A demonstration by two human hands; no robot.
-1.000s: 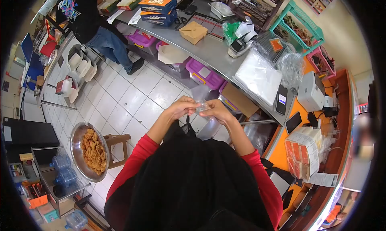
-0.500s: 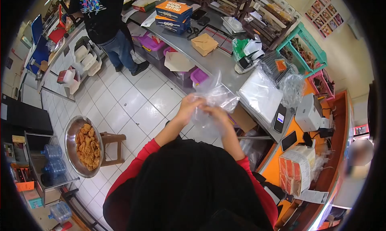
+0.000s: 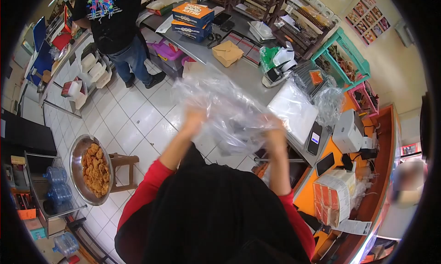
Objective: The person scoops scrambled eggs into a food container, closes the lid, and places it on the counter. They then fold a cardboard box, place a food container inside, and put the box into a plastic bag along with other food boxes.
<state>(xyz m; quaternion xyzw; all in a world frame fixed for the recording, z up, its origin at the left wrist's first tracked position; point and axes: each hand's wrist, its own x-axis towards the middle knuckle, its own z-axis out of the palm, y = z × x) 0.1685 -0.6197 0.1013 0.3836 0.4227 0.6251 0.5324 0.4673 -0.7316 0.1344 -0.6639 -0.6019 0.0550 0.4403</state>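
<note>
A clear plastic bag (image 3: 229, 112) is stretched wide between my hands, above the floor beside the grey counter. My left hand (image 3: 195, 116), blurred by motion, is closed on the bag's left part. At the bag's right end my right hand (image 3: 274, 128) grips it, also blurred. The individual fingers are smeared. Beyond the bag's right end, a stack of clear plastic bags (image 3: 292, 110) lies on the counter, with a phone (image 3: 314, 138) beside it.
A metal bowl of fried chicken (image 3: 75, 172) rests on a brown stool (image 3: 124, 160) at left. A person (image 3: 112, 30) stands by the counter (image 3: 248, 78). Orange-blue boxes (image 3: 193, 15), a brown paper box (image 3: 228, 53) and racks (image 3: 303, 25) are on it.
My hands have moved apart, the left one to the left and the right one to the right. The bunched bag is now spread wide between them.
</note>
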